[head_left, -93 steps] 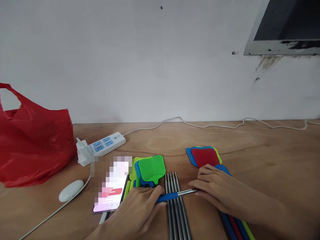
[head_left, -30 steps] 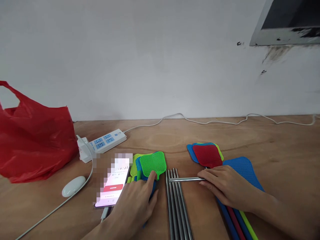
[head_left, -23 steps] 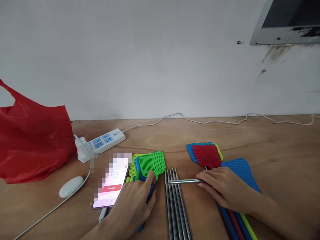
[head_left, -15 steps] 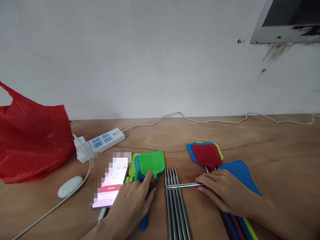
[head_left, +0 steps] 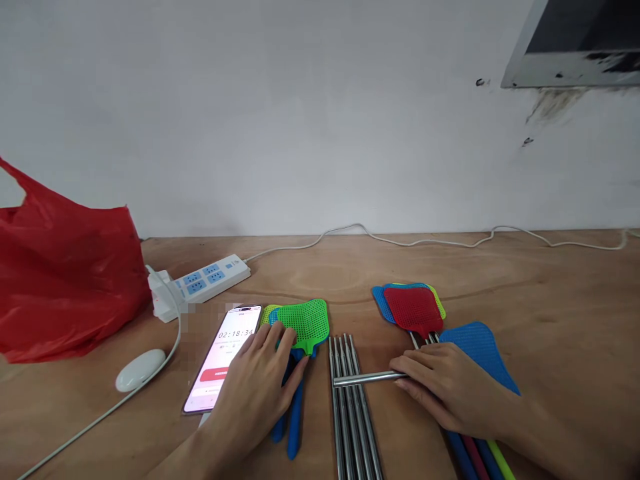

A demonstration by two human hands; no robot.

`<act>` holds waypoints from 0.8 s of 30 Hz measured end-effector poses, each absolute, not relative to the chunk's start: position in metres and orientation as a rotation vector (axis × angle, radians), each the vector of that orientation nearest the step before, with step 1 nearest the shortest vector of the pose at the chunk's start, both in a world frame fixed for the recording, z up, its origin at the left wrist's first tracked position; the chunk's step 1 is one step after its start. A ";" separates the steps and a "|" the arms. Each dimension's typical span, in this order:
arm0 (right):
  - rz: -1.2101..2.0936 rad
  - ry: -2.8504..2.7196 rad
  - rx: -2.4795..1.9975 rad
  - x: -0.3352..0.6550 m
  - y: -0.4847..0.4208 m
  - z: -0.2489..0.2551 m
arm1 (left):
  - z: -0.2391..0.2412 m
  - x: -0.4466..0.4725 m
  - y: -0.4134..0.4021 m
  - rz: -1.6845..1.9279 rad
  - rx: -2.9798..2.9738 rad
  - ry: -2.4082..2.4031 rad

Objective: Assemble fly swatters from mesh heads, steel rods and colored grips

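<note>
My right hand (head_left: 445, 380) is closed on a shiny metal rod (head_left: 363, 379), holding it nearly level so that its left end crosses over several similar rods (head_left: 353, 420) lying side by side. My left hand (head_left: 260, 373) rests over a pile of fly swatter parts, fingers forward and thumb apart. Its thumb is by the neck of a green mesh swatter head (head_left: 305, 321). Blue handles (head_left: 295, 427) stick out below that hand; its fingertips are partly hidden. Behind my right hand lie a red swatter head (head_left: 415, 310) and a blue one (head_left: 480, 347).
A lit phone (head_left: 223, 360) lies beside my left forearm. Further left are a white puck-shaped device (head_left: 140, 371) with a cable, a power strip (head_left: 210, 279) and a red plastic bag (head_left: 70, 280). Coloured handles (head_left: 475, 453) extend below my right wrist. A wall stands behind the wooden table.
My left hand has shifted slightly left with its fingers forward, uncovering more of the blue handles and the phone screen. The rod in my right hand has tilted slightly, its left end lower.
</note>
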State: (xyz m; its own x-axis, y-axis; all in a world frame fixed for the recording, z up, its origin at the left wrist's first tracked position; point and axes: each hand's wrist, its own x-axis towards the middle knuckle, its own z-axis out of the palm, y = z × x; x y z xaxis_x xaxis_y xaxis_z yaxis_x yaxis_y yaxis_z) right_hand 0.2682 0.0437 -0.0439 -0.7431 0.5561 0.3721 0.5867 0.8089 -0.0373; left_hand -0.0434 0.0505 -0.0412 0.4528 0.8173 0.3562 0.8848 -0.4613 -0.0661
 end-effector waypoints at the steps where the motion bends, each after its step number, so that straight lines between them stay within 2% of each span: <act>1: -0.120 -2.623 -0.857 0.268 0.043 -0.045 | -0.042 -0.043 0.051 -0.395 -2.462 -1.464; 12: -0.182 -2.630 -0.850 0.265 0.042 -0.046 | -0.038 -0.041 0.049 -0.462 -2.548 -1.468; 18: -0.366 -2.573 -0.793 0.264 0.041 -0.043 | -0.022 -0.036 0.038 -0.687 -2.998 -1.343; 24: -0.490 -2.549 -0.723 0.254 0.037 -0.051 | -0.019 -0.023 0.026 -0.470 -3.189 -1.182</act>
State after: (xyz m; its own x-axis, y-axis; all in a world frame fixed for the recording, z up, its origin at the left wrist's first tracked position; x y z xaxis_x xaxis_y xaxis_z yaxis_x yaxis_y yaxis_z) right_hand 0.2539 0.0372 -0.0515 -0.7646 0.4040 0.5022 0.5615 0.8001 0.2112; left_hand -0.0233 0.0259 -0.0188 0.7315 0.6652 0.1499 0.5865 -0.7259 0.3592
